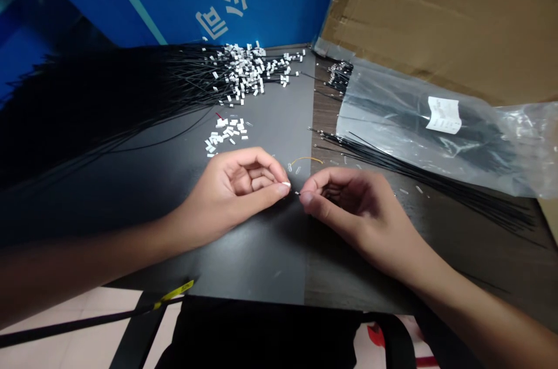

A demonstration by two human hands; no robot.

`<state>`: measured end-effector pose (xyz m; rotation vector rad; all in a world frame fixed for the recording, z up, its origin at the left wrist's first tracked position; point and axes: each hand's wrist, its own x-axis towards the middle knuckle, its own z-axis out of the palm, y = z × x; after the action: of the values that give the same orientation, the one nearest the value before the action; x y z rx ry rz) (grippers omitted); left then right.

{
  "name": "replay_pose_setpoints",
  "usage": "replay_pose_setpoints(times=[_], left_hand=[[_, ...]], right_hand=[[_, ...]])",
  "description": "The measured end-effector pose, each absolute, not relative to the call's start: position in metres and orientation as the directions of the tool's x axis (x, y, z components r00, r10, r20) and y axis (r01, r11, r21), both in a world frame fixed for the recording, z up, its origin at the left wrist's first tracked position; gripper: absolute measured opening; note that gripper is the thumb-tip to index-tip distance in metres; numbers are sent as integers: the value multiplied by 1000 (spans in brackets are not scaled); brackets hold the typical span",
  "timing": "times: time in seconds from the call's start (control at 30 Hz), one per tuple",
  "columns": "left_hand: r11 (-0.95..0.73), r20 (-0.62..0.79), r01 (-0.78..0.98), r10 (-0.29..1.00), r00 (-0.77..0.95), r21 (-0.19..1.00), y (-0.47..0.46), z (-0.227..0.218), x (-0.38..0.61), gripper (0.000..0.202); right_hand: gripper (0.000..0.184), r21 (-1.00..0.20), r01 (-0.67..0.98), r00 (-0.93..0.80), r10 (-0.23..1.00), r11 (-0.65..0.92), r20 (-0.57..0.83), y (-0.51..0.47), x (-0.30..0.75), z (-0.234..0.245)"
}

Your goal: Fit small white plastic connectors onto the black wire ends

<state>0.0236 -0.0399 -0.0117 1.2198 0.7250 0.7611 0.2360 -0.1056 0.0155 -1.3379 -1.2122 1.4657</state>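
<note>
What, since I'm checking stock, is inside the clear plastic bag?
Black wires show dimly through the bag, some ends poking out. The white label hides what lies beneath.

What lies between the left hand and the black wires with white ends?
In the head view, loose white pieces, a red bit and clear slivers lie between the left hand and those wires.
</note>
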Motion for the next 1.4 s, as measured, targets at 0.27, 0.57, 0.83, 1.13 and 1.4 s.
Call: replay_pose_setpoints(times=[0.27, 0.57, 0.83, 1.13, 1.4], left_hand=[[80, -20, -76, 813, 582, 994, -38, -8, 23, 18], [286, -179, -115, 816, 549, 951, -40, -3, 29, 21], [282, -193, -86, 818, 542, 955, -41, -2, 26, 19], [250, -179, -64, 827, 532, 966, -39, -1, 28, 18], [307, -223, -67, 810, 542, 949, -41, 0, 29, 18]], right_hand=[[15, -962, -11, -171, 949, -272, -266, -105, 239, 15], [16, -969, 19, -135, 960, -247, -247, -106, 236, 15], [16, -968, 104, -102, 966, -227, -237, -108, 237, 15], [8, -969, 198, -80, 982, -150, -169, -107, 235, 15], [7, -964, 223, -92, 981, -145, -169, -108, 234, 17]])
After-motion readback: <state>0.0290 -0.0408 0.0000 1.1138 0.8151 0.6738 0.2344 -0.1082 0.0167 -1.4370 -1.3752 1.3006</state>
